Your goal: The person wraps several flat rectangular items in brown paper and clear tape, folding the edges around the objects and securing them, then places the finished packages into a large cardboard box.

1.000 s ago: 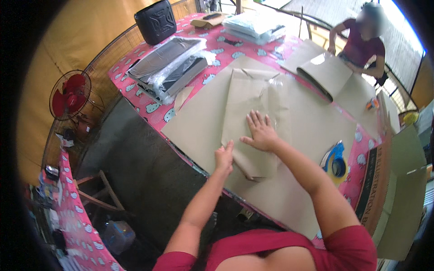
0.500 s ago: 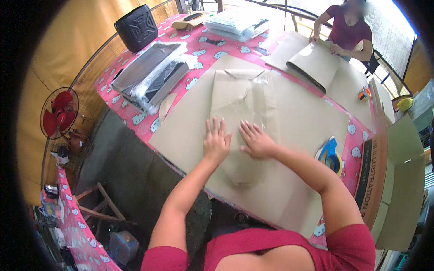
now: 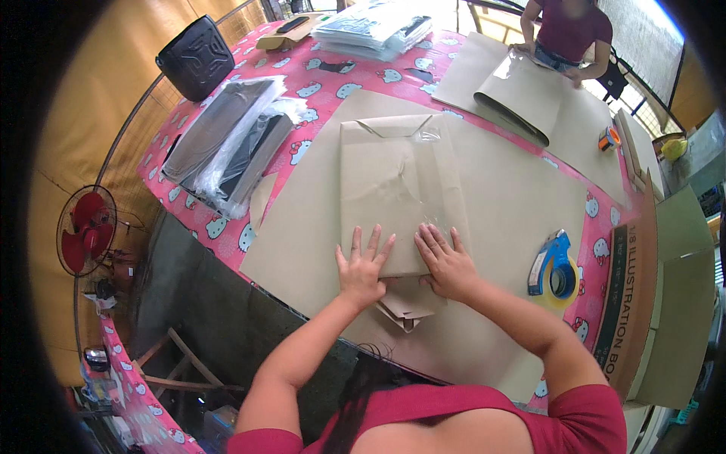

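A flat rectangular parcel wrapped in brown paper [image 3: 378, 170] lies on a large brown paper sheet [image 3: 522, 193]. Clear tape shines on its far right part, and its far end is folded into a flap. My left hand [image 3: 363, 265] rests with spread fingers on the parcel's near left part. Flat on the near right part lies my right hand [image 3: 450, 265], fingers stretched out. Between my wrists, the near end of the wrapping [image 3: 408, 303] sticks out toward me in a creased, pointed fold. Neither hand grips anything.
A blue tape dispenser [image 3: 556, 268] sits right of the parcel. Plastic-wrapped dark boards [image 3: 227, 144] and a black case [image 3: 195, 59] stand at left. Across the table a person [image 3: 571, 34] is beside a curled brown sheet [image 3: 522, 94]. An open cardboard box [image 3: 635, 287] stands at right.
My hands have slid nearer to me along the parcel, and the left fingers have spread. The folded near end now stands out more. The other person's hands have shifted on the curled sheet.
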Demonstrator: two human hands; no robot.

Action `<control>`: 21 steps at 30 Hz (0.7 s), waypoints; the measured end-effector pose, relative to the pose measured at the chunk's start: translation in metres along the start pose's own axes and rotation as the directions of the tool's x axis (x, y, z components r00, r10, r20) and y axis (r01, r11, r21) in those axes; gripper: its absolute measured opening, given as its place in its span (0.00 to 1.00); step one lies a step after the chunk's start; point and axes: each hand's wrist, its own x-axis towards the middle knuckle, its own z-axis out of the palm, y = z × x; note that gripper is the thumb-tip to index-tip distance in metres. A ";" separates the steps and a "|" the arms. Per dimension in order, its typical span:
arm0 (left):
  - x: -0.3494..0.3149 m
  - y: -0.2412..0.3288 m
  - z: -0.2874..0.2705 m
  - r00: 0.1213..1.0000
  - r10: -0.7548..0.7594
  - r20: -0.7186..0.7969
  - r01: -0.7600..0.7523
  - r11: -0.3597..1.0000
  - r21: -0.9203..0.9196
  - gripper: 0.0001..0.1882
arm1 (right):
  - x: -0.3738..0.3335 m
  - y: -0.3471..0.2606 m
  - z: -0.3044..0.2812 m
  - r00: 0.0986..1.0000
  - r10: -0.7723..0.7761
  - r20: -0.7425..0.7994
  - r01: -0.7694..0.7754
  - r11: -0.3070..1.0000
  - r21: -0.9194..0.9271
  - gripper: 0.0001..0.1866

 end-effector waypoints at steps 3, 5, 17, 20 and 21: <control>0.006 -0.004 0.006 1.000 -0.020 -0.019 0.019 1.000 -0.024 0.45 | 0.003 -0.003 0.006 0.997 0.053 -0.052 -0.047 0.994 0.100 0.50; 0.002 -0.006 0.007 0.999 0.019 -0.026 -0.021 0.994 -0.103 0.46 | -0.006 0.005 0.004 0.989 0.147 -0.024 -0.141 0.977 0.160 0.50; -0.001 -0.012 0.010 0.997 0.016 -0.082 -0.021 0.998 -0.056 0.46 | -0.103 -0.050 0.059 0.740 0.667 -0.086 -0.580 0.698 0.420 0.48; -0.007 -0.008 0.012 0.995 0.037 -0.095 -0.049 0.991 -0.121 0.45 | -0.074 -0.061 0.057 0.764 0.600 -0.238 -0.481 0.775 0.410 0.51; -0.005 -0.008 0.011 0.993 0.045 -0.113 -0.061 0.988 -0.145 0.45 | -0.059 -0.059 0.053 0.745 0.546 -0.383 -0.369 0.817 0.444 0.45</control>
